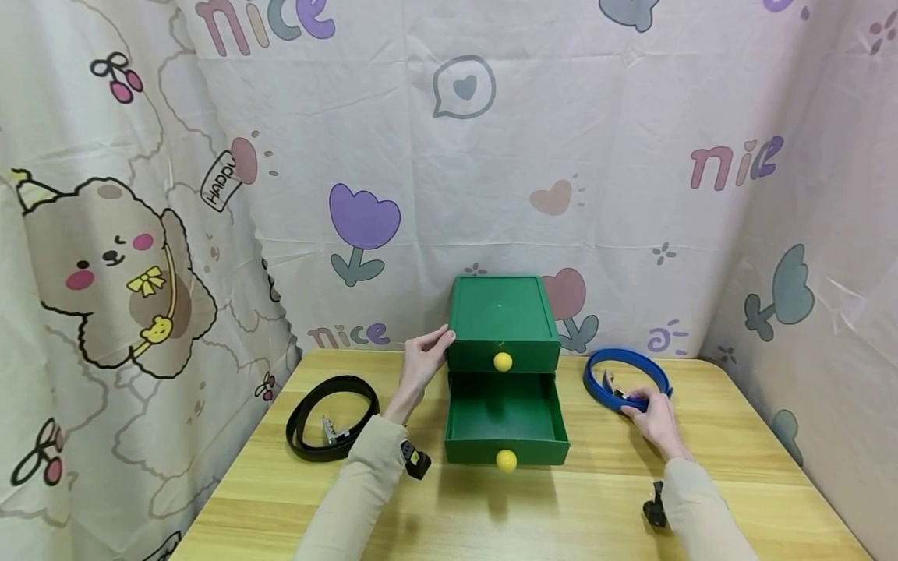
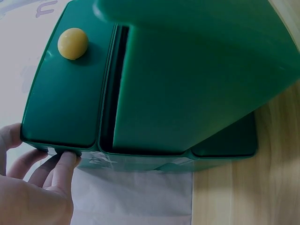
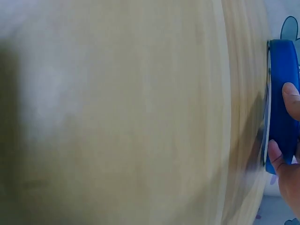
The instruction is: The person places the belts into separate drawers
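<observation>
One drawer (image 1: 480,453) is sticking out; your left grip (image 1: 423,361), unclenched, is touching the cabinet (image 1: 501,312); your right grip (image 1: 655,423) is pinching the blue belt (image 3: 280,123).

The person's left forearm (image 1: 351,491), sleeved in beige, slants from the near side toward the far right, ending in the left grip (image 1: 423,360), its fingers (image 2: 65,168) extended and parted. The right forearm (image 1: 705,506), also sleeved, slants toward the far left; the right grip (image 1: 658,425), the nearer one, is curled in a pinch.
</observation>
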{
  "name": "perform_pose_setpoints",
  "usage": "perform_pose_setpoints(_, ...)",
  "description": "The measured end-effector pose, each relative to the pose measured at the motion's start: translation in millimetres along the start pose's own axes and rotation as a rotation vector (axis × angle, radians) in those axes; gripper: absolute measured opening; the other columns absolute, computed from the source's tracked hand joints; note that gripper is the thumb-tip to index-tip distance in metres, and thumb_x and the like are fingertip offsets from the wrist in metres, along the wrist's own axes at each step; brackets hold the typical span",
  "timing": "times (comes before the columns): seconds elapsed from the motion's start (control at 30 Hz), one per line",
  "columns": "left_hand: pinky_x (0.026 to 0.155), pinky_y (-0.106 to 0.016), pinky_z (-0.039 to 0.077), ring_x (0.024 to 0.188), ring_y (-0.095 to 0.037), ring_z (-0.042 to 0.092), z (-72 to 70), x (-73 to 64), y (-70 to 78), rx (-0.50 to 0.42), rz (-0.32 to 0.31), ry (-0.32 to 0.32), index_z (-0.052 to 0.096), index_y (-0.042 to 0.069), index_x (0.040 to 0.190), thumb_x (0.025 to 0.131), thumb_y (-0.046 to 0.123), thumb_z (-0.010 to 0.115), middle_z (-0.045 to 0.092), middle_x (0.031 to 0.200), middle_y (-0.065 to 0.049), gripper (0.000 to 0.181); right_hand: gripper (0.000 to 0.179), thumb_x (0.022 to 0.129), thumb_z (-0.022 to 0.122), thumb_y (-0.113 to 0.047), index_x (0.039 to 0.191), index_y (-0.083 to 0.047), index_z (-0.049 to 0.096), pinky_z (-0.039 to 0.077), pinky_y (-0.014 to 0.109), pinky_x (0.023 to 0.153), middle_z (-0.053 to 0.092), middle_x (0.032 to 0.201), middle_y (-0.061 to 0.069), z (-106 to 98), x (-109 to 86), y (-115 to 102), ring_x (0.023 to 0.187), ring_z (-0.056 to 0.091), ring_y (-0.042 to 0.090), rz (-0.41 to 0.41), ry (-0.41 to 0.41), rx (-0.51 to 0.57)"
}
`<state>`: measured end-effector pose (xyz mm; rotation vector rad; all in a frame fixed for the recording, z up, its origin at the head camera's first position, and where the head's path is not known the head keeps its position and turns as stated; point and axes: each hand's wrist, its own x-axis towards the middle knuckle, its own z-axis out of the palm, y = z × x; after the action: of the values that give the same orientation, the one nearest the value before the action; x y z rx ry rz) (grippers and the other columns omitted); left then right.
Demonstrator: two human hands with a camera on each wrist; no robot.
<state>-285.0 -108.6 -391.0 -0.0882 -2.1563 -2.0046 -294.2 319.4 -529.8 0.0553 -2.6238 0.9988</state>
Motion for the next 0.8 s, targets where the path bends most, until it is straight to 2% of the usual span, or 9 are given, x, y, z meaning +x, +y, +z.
perform_pose_setpoints(0.17, 0.101, -0.041, 0.054, 0.124, -0.025, 0.063, -0.2, -0.4, 1.1, 0.005, -0.003, 0.001, 0.065, 0.008, 0.135, 0.098, 0.028, 0.067, 0.065, 0.137, -0.017, 0.042, 0.025, 0.087, 0.073, -0.001, 0.106, 0.014, 0.067, 0.046, 0.061, 0.096, 0.067, 0.107, 0.035, -2.4, -1.7, -1.9, 0.106, 0.06, 0.051, -0.013, 0.028, 0.016)
perform_pose_setpoints(0.47, 0.103, -0.042, 0.052, 0.127, -0.027, 0.061, -0.5, 0.0, 0.8, -0.019, -0.018, -0.013, 0.065, 0.008, 0.135, 0.098, 0.027, 0.067, 0.064, 0.138, -0.015, 0.042, 0.021, 0.086, 0.076, -0.001, 0.103, 0.009, 0.069, 0.046, 0.051, 0.09, 0.07, 0.102, 0.029, -6.0, -6.8, -8.9, 0.101, 0.062, 0.044, -0.042, 0.077, 0.005)
perform_pose_setpoints(0.8, 0.103, -0.042, 0.052, 0.127, -0.026, 0.061, 0.1, -0.9, 1.9, -0.001, -0.013, -0.009, 0.064, 0.007, 0.136, 0.098, 0.028, 0.066, 0.063, 0.14, -0.016, 0.043, 0.022, 0.085, 0.076, -0.001, 0.104, 0.009, 0.069, 0.046, 0.055, 0.089, 0.069, 0.102, 0.029, -14.2, -11.2, -21.3, 0.1, 0.062, 0.045, -0.083, 0.109, -0.004)
